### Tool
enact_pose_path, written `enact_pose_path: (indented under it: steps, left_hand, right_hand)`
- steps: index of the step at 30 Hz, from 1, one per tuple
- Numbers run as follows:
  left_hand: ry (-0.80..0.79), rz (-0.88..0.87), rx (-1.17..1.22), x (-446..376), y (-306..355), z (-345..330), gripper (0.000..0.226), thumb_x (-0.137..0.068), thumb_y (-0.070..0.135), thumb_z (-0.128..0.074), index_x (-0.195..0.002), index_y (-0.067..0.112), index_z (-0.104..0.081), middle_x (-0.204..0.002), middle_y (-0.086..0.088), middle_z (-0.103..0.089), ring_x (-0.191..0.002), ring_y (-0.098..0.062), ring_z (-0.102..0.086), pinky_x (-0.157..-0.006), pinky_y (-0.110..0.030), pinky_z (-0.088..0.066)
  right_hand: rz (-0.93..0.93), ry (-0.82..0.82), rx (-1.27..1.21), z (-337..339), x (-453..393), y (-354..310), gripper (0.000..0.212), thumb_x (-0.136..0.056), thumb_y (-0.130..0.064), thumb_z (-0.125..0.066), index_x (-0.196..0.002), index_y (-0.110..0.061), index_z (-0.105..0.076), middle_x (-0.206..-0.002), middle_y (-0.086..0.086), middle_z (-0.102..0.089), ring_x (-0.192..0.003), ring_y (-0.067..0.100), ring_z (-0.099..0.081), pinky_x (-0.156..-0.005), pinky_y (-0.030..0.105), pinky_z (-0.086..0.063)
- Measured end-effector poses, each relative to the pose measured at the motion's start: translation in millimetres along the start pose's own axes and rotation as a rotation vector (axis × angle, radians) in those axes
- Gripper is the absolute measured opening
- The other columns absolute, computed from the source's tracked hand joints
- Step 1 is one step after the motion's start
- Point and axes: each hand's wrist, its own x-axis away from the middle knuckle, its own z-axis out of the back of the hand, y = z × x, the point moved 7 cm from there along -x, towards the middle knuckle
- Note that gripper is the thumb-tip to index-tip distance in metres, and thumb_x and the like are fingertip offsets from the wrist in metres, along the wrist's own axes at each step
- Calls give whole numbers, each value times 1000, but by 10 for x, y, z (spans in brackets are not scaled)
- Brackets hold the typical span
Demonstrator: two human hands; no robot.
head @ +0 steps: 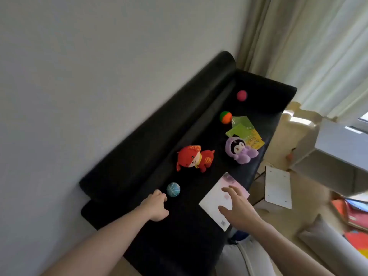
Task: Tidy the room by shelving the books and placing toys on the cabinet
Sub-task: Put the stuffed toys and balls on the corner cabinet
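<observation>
Head view shows your two hands reaching over the black sofa (199,246), each toward its own thing. Your left hand (156,206) has fingers loosely curled and holds nothing; the blue ball (173,189) sits just past its fingertips, slightly to the right, so close that I cannot tell whether they touch. Your right hand (236,206) is spread, palm down, over the pink-and-white book (214,198), which lies flat at the sofa's front edge with its long axis running away from you and to the right. Whether the palm rests on the cover I cannot tell. Farther beyond both hands lie the red plush (194,159), the purple plush (240,151) and the green and yellow books (244,129). Judging by this, the left hand is nearer the ball, the right hand the book.
</observation>
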Motion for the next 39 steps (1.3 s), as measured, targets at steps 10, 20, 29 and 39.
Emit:
enact_pose_path:
  steps: [10, 20, 29, 39]
  left_hand:
    - [-71, -50, -43, -1839, -393, -333, 68, -92, 26, -63, -155, 15, -39, -158, 1, -28, -137, -24, -44, -108, -39, -47]
    - [-76, -109, -113, -3011, -514, -1047, 84, -93, 23, -66, -163, 20, -20, -168, 0, -18, -144, -28, -35, -110, -39, -43]
    - [-4, -113, -244, -3262, -741, -1324, 83, -88, 18, -78, -157, 24, -33, -162, -3, -24, -139, -29, -42, -98, -38, -53]
    - [-275, -41, -195, -3012, -1521, -2094, 93, -75, 42, -90, -152, 24, -40, -149, 0, -39, -131, -29, -53, -105, -41, -51]
  right_hand:
    - [-121, 5, 4, -721, -1357, 6, 64, -95, -38, -66, -149, -39, -30, -161, -9, -21, -138, 19, -43, -114, 38, -42]
    - [-67, 37, 169, -1033, -2639, 115, 80, -91, -31, -67, -156, -31, -20, -165, -3, -15, -144, 25, -36, -110, 41, -43]
    - [12, 207, 247, -940, -3847, -310, 102, -80, -17, -71, -161, -25, -9, -169, 9, -4, -154, 40, -5, -120, 56, -24]
    - [-190, 75, 386, -1393, -4202, 122, 64, -91, -39, -69, -144, -25, -36, -124, 11, -57, -112, 35, -56, -81, 45, -51]
